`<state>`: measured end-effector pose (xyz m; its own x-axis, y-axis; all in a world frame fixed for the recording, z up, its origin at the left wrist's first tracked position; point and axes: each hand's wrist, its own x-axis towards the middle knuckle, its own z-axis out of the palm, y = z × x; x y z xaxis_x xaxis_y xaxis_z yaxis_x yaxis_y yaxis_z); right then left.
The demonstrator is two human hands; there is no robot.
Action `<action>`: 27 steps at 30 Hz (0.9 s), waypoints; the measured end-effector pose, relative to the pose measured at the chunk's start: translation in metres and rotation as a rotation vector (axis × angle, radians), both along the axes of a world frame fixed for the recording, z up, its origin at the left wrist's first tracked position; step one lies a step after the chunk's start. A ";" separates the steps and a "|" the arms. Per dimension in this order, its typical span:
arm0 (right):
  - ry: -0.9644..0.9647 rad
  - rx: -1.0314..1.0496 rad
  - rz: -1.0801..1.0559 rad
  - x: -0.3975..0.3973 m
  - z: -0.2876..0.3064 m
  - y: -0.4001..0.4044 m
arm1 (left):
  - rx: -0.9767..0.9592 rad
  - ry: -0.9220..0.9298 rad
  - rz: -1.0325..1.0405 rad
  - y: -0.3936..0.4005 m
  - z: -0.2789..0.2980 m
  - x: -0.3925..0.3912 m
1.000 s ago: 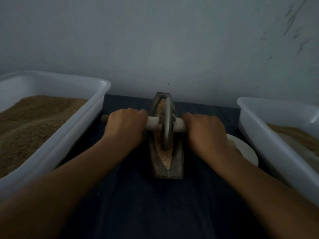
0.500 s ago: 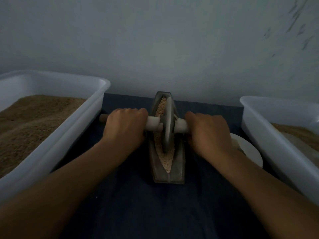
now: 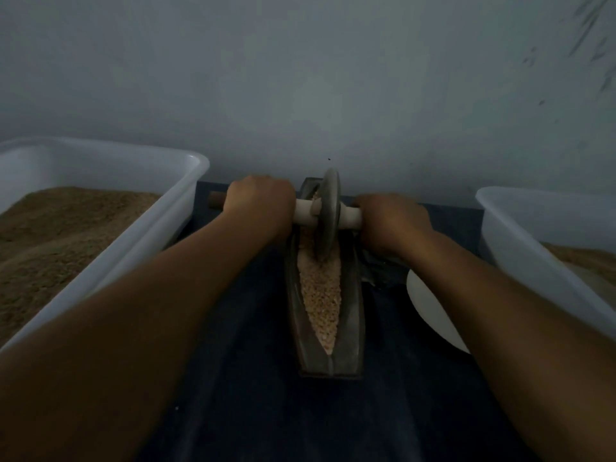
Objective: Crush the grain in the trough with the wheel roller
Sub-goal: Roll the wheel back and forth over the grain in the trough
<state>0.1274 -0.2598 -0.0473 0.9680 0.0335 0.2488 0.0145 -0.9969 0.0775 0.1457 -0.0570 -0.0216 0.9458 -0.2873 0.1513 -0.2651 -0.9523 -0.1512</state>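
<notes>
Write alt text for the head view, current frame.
Both hands, left hand and right hand, grip the handle of a wheel roller standing in the far end of a grain-filled trough on a dark cloth. White tubs of brown meal flank it.

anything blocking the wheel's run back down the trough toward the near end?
Nothing visible. The wheel roller sits at the far end of the trough, left hand and right hand gripping its axle. Only grain lies in the channel to the near tip.
</notes>
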 end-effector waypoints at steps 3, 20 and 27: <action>-0.067 -0.005 0.013 -0.012 -0.005 0.000 | 0.017 -0.022 0.000 0.004 -0.005 -0.012; -0.244 -0.007 0.122 -0.136 -0.013 0.013 | 0.096 -0.287 -0.133 0.025 -0.012 -0.108; -0.245 -0.056 0.147 -0.092 -0.017 0.008 | 0.036 -0.211 -0.066 0.022 -0.021 -0.073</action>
